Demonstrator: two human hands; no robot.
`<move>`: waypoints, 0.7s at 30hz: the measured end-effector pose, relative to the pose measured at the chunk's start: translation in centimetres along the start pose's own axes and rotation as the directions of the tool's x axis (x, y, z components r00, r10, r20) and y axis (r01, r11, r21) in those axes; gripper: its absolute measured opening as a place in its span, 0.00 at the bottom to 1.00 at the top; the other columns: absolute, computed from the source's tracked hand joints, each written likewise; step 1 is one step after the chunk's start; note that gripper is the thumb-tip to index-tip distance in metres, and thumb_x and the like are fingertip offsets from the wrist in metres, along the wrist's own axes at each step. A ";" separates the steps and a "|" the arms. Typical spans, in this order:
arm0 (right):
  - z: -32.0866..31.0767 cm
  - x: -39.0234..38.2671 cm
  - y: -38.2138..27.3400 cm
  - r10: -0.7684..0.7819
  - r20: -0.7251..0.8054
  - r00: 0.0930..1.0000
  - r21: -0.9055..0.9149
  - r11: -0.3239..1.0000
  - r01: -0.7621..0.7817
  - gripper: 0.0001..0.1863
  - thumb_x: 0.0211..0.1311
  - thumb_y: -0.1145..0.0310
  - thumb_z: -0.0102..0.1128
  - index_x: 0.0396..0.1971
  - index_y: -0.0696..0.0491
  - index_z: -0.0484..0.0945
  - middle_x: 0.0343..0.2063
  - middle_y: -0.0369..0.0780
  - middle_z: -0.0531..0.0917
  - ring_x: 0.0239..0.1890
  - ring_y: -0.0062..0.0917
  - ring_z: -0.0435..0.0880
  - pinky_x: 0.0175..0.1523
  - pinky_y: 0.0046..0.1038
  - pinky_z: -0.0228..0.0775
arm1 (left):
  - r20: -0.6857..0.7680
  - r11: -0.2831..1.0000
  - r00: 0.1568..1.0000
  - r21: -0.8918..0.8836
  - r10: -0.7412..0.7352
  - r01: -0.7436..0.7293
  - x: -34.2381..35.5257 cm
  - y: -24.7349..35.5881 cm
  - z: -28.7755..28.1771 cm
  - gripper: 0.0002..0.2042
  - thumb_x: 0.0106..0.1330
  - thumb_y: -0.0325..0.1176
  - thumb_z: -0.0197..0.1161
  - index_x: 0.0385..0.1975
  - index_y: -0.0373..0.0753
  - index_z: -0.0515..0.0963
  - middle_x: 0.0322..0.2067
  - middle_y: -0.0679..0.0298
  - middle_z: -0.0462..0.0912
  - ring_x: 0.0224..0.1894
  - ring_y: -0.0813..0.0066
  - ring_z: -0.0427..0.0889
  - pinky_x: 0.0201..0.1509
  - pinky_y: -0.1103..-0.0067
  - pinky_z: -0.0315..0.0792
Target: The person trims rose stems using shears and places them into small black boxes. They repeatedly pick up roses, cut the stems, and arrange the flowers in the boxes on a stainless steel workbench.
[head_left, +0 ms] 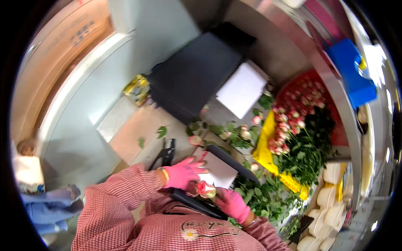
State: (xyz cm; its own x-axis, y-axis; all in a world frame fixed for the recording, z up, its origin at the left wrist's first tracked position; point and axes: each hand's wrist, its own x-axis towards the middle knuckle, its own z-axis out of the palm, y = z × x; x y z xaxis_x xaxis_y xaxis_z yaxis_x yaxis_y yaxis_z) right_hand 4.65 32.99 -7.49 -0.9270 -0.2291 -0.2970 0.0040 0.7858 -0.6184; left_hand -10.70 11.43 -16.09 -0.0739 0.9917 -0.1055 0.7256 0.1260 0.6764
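A pink-and-white rose (206,189) is being held in the closed grip of the pink-gloved right hand (233,203) while the open left hand (183,172) is being rested on white paper (217,171), with many roses (289,125) still lying loose on the worktop (138,134).
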 end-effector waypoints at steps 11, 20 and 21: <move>5.9 3.7 0.3 0.148 0.004 0.989 -0.118 0.982 -0.146 0.10 0.58 0.64 0.57 0.36 0.54 0.71 0.33 0.48 0.77 0.36 0.48 0.79 0.39 0.45 0.72 | -0.096 0.990 0.986 -0.058 -0.136 0.131 -0.4 0.8 0.1 0.38 0.47 0.54 0.66 0.60 0.43 0.71 0.67 0.57 0.61 0.71 0.49 0.52 0.73 0.55 0.42; -9.8 0.7 8.0 0.295 -0.898 0.326 0.214 0.941 -0.262 0.07 0.61 0.78 0.51 0.36 0.59 0.78 0.32 0.47 0.83 0.37 0.40 0.82 0.45 0.32 0.73 | -0.253 0.978 0.945 -0.090 -0.206 0.189 -0.3 1.7 0.8 0.16 0.55 0.48 0.64 0.41 0.51 0.85 0.63 0.63 0.66 0.69 0.53 0.55 0.73 0.56 0.43; -11.0 -0.9 13.7 0.227 -0.911 0.345 0.047 0.887 -0.460 0.08 0.62 0.73 0.53 0.38 0.60 0.78 0.35 0.48 0.83 0.38 0.43 0.82 0.45 0.35 0.73 | -0.260 0.982 0.947 -0.059 -0.187 0.177 0.0 1.6 0.8 0.17 0.55 0.49 0.64 0.43 0.51 0.84 0.62 0.63 0.67 0.69 0.53 0.55 0.73 0.56 0.43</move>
State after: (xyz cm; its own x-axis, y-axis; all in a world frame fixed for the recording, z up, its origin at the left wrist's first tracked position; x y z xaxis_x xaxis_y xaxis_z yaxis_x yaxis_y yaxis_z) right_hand 1.40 50.26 -7.71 -0.6604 0.6229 0.4195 0.4473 0.7749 -0.4465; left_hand -8.97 11.64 -15.61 -0.3831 0.9230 -0.0368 0.6594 0.3012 0.6888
